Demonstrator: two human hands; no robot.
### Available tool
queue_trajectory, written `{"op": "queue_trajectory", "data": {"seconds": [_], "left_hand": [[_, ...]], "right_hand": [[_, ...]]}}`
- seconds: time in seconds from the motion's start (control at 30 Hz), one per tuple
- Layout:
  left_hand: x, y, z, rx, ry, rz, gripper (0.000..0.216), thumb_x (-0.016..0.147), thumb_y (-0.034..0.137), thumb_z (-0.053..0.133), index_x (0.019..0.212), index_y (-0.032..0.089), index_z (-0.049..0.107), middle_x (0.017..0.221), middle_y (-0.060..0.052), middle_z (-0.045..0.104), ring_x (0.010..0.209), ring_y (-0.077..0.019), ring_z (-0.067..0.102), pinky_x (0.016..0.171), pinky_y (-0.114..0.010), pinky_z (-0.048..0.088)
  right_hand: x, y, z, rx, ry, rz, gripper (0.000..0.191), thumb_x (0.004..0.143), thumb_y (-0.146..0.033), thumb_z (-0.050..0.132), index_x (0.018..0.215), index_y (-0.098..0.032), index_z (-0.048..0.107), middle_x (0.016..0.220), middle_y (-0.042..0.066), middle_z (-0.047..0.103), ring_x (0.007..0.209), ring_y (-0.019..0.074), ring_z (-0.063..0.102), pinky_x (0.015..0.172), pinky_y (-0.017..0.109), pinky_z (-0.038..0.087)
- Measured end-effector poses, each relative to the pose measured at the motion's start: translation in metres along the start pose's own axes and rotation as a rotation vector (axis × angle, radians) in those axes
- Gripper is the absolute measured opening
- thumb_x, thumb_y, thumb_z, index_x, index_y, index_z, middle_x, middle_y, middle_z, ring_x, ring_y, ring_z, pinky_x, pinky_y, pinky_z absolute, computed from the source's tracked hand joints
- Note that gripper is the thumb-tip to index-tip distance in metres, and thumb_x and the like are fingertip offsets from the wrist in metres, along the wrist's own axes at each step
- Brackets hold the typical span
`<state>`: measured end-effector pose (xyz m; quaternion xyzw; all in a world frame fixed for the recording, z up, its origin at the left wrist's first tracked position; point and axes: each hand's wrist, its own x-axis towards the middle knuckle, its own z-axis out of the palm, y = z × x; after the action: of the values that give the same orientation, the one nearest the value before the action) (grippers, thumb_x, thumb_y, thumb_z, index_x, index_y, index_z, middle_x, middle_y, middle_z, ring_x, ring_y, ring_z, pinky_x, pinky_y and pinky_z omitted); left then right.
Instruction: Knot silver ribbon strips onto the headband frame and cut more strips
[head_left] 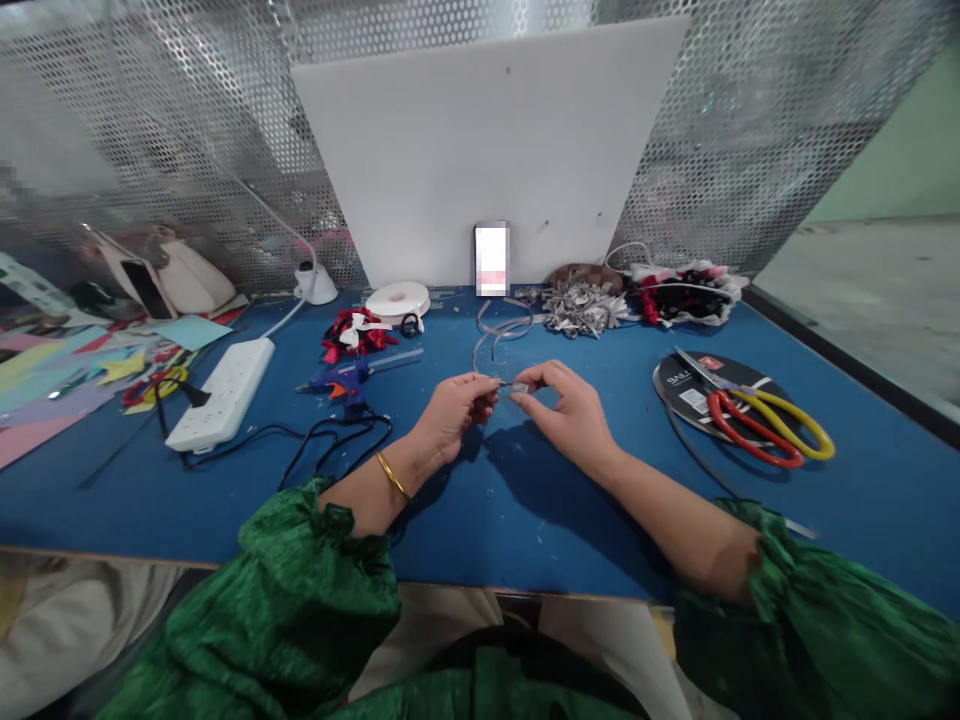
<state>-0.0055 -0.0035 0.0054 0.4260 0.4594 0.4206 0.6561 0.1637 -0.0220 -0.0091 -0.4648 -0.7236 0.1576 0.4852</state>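
My left hand (457, 410) and my right hand (566, 405) meet over the middle of the blue table (525, 500). Both pinch a thin grey ribbon strip (514, 385) between thumb and fingertips, the two hands nearly touching. Loose loops of the same grey ribbon (499, 330) trail back toward the white board. A gold bangle sits on my left wrist. Green sleeves cover both forearms near the table's front edge.
A blue glue gun (341, 380) with a black cord lies left of my hands, beside a white power strip (221, 395). Red and yellow scissors (765, 420) rest on a black reel at right. A white ribbon roll (397, 298), red bows (356, 335) and grey bows (581, 305) line the back.
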Motion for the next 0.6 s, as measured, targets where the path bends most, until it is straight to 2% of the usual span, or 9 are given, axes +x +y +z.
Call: {"op": "queue_trajectory", "data": {"seconds": [0.17, 0.43, 0.6], "left_hand": [[-0.002, -0.001, 0.003, 0.041, -0.038, -0.013, 0.021, 0.067, 0.032, 0.069, 0.065, 0.014, 0.057, 0.063, 0.001, 0.053, 0.052, -0.0065, 0.047, 0.050, -0.020, 0.034], [-0.002, -0.002, 0.004, 0.024, -0.026, -0.031, 0.021, 0.069, 0.032, 0.068, 0.064, 0.014, 0.056, 0.063, 0.000, 0.053, 0.049, -0.0063, 0.046, 0.049, -0.021, 0.034], [0.001, -0.004, 0.003, -0.036, -0.030, -0.086, 0.022, 0.068, 0.032, 0.069, 0.067, 0.014, 0.057, 0.063, 0.001, 0.053, 0.049, -0.0054, 0.044, 0.049, -0.021, 0.034]], "right_hand": [[0.000, -0.001, 0.001, 0.098, 0.049, 0.031, 0.006, 0.084, -0.018, 0.057, 0.081, -0.020, 0.062, 0.079, 0.002, 0.061, 0.074, 0.0159, 0.057, 0.072, 0.029, 0.044], [-0.001, 0.002, 0.002, 0.151, 0.040, 0.100, 0.015, 0.084, -0.020, 0.053, 0.092, -0.018, 0.066, 0.078, 0.002, 0.061, 0.073, 0.0157, 0.059, 0.071, 0.030, 0.045], [-0.003, 0.008, 0.005, 0.161, -0.016, 0.135, 0.017, 0.083, -0.022, 0.054, 0.096, -0.018, 0.065, 0.076, 0.002, 0.061, 0.073, 0.0166, 0.060, 0.071, 0.031, 0.047]]}}
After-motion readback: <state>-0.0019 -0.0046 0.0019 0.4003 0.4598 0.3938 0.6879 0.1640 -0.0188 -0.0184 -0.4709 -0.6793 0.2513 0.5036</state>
